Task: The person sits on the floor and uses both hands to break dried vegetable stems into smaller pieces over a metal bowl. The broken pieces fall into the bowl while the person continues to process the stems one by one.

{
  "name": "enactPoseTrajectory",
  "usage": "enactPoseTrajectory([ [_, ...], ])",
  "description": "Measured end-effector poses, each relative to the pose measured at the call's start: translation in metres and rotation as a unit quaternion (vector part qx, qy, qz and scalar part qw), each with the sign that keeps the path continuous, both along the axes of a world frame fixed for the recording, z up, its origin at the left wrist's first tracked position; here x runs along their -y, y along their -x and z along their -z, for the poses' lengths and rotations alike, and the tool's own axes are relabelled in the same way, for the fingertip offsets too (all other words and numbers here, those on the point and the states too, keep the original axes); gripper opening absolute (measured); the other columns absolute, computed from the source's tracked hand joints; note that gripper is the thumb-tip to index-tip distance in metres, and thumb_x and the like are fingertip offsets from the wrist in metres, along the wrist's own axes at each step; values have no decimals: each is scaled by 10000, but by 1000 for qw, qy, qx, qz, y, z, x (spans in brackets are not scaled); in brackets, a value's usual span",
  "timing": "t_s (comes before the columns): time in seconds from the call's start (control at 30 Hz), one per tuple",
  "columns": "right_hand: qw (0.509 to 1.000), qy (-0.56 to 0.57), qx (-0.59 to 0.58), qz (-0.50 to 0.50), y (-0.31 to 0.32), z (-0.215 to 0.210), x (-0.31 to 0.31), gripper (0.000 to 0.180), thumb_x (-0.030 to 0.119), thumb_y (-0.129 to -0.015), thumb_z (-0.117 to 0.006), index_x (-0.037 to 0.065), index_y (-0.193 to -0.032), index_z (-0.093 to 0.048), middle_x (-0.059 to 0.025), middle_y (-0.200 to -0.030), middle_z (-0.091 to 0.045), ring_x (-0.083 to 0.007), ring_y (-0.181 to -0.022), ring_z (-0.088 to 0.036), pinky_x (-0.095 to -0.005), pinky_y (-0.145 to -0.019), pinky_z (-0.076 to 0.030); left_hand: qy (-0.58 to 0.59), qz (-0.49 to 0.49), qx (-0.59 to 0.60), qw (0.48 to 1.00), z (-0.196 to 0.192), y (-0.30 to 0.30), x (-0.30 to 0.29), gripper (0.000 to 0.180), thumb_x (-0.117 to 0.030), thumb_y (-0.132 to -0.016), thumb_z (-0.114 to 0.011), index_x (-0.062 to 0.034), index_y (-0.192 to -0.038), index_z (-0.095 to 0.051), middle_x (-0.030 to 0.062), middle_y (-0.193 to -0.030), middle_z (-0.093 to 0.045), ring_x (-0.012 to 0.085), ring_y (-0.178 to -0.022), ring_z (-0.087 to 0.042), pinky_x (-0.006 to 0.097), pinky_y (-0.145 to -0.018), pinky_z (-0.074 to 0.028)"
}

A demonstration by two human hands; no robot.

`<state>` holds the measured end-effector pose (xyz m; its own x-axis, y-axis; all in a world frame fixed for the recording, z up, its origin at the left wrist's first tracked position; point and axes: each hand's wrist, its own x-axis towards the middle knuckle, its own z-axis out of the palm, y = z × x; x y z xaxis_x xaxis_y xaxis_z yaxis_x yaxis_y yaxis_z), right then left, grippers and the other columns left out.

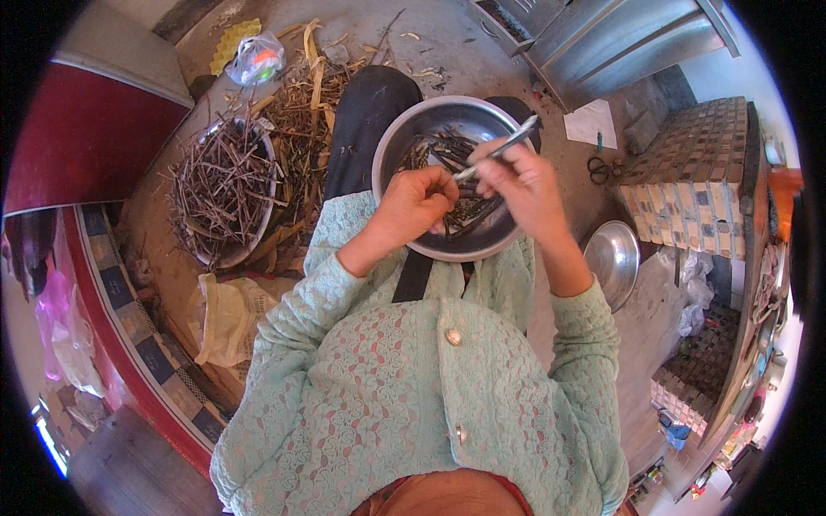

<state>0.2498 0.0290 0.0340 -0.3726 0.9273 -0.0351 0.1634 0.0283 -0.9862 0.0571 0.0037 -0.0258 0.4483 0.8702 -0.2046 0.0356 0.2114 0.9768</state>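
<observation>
A round metal bowl (483, 117) rests on my lap, partly filled with thin, dark brown dried pieces like pods or stalks (449, 148). Over its right side, my right hand (519, 179) is closed around a slim silvery metal tool (521, 131); its exact kind is unclear. The tool slants, one end pointing down into the bowl and the other up to the right. Above the bowl's left half is my left hand (415, 203), fingers pinched together near the tool's lower end. Whatever lies between those fingertips is hidden.
On the left floor stands a basin heaped with dark twigs (222, 185), beside loose stalks and husks (301, 129). A plastic bag (256, 58) lies beyond. To the right are a shiny metal basin (613, 258), scissors (598, 169), white paper (590, 123) and a brick structure (688, 185).
</observation>
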Motion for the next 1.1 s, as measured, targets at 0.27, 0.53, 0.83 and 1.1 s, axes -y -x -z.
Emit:
enactPoseTrajectory([
  [0.27, 960, -156, 212, -96, 1, -13, 1, 143, 155, -856, -598, 17, -883, -573, -114, -744, -601, -250, -692, -621, -342, -618, -489, -96, -93, 39, 990, -32, -3, 3, 385, -231, -900, -599, 0, -1199, -527, 55, -958, -565, 56, -643, -556, 214, -529, -455],
  [0.53, 880, -264, 334, -209, 1, -24, -4, 128, 140, -771, -636, 63, -871, -614, -105, -820, -586, -302, -763, -603, -392, -640, -486, -39, -236, 122, 963, -48, 23, 4, 275, -242, -969, -473, -12, -994, -622, 51, -809, -649, 72, -578, -563, 203, -506, -465],
  [0.83, 728, -373, 524, -238, 4, 12, 6, 85, 101, -674, -596, 40, -669, -654, -107, -758, -594, -250, -718, -633, -366, -584, -512, -227, -554, -47, 800, -27, 119, -23, 623, -92, -862, -615, 59, -1355, -265, 191, -1267, -435, 185, -803, -605, 275, -571, -526],
  [1.1, 772, -298, 500, -256, -3, 4, -6, 90, 120, -709, -613, 55, -749, -662, -89, -758, -584, -247, -733, -631, -367, -588, -504, -222, -541, -62, 809, -22, 103, -15, 473, -34, -859, -581, 7, -1288, -386, 84, -887, -609, 91, -665, -556, 211, -564, -470],
])
